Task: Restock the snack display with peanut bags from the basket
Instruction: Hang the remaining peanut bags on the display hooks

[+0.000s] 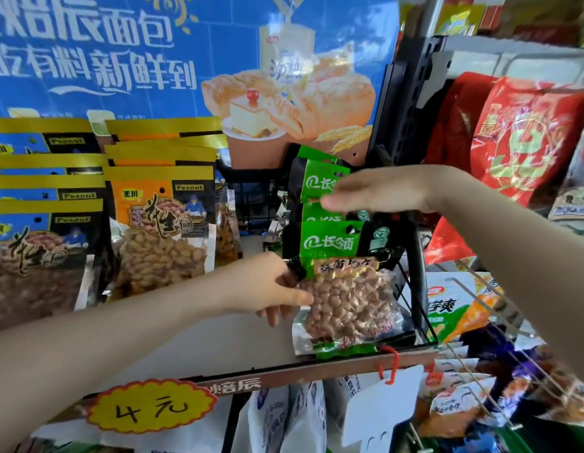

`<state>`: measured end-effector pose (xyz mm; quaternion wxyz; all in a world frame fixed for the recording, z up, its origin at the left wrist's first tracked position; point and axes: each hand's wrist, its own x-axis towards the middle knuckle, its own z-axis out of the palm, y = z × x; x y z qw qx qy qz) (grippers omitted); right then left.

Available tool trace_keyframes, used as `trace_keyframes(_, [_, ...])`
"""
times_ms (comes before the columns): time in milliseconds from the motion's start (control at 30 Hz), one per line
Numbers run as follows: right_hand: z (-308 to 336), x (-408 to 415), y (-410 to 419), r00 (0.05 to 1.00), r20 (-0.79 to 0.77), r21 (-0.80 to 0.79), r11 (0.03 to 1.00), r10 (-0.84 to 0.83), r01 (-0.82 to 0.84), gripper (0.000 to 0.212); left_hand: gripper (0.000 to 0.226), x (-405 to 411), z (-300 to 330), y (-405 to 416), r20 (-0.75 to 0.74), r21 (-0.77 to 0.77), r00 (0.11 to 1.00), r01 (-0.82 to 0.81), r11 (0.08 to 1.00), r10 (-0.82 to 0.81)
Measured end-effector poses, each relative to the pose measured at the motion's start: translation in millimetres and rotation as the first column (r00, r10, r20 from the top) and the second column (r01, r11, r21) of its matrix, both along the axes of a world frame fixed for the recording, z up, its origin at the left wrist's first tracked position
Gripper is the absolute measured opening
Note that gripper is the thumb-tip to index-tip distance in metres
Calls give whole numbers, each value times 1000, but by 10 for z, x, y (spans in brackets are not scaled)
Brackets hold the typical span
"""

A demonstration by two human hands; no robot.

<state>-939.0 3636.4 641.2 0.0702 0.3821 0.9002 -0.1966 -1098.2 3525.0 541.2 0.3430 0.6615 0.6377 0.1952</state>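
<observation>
A row of green-topped peanut bags (pixel 330 237) stands on the grey display shelf (pixel 219 344), leaning back one behind another. The front bag (pixel 346 302) shows pink peanuts through clear film. My left hand (pixel 271 289) pinches that front bag's left edge with thumb and fingers. My right hand (pixel 375 191) reaches in from the right with flat, straight fingers over the tops of the rear green bags; it is blurred. No basket is in view.
Orange peanut bags (pixel 163 223) and blue peanut bags (pixel 39 243) stand at the shelf's left. A black upright post (pixel 414 256) and wire hooks (pixel 486 315) with hanging snacks are on the right. A red bag (pixel 525 138) hangs above. A yellow price tag (pixel 150 407) sticks on the shelf front.
</observation>
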Motion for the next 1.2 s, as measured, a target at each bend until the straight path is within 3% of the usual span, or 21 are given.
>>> trace_keyframes(67, [-25,-135,172,962,-266,60,995,-59,77,78,57,-10,32,38,125,104,975,-196,975,182])
trace_keyframes(100, [-52,-203,288,948,-316,144,984,-51,100,67,64,-18,68,65,197,176,946,-292,940,256])
trace_keyframes(200, [-102,-365,594,957,-291,378,917,-8,123,49,49,-95,113,251,390,300,878,-408,863,279])
trace_keyframes(300, [-153,-462,744,933,-359,485,856,5,181,39,48,-166,128,381,532,251,817,-404,880,223])
trace_keyframes(400, [-212,-487,801,916,-401,519,817,-26,251,29,33,-238,26,530,529,151,803,-406,901,274])
trace_keyframes(533, [-158,-450,881,955,-295,569,803,-2,178,19,74,-150,-120,770,558,-39,729,-454,890,396])
trace_keyframes(667, [-175,-401,898,944,-322,500,859,69,108,26,70,-109,-248,806,692,-118,603,-448,886,397])
trace_keyframes(767, [-238,-427,887,925,-374,457,882,72,116,34,57,-259,-350,768,560,-12,709,-511,859,429])
trace_keyframes(833, [-212,-466,887,923,-378,433,894,65,115,31,56,-351,-400,745,431,66,806,-477,876,407])
trace_keyframes(900, [-183,-486,892,941,-332,449,889,71,92,26,42,-348,-398,710,362,132,855,-441,888,371])
trace_keyframes(1033, [-236,-493,841,981,-170,562,827,97,16,19,27,-344,-423,698,344,192,874,-423,886,343])
trace_keyframes(1100, [-284,-484,795,967,-235,599,798,103,61,20,19,-361,-470,691,344,226,876,-426,876,338])
trace_keyframes(1200, [-293,-470,750,921,-333,643,763,201,66,44,24,-395,-532,673,400,261,852,-460,849,339])
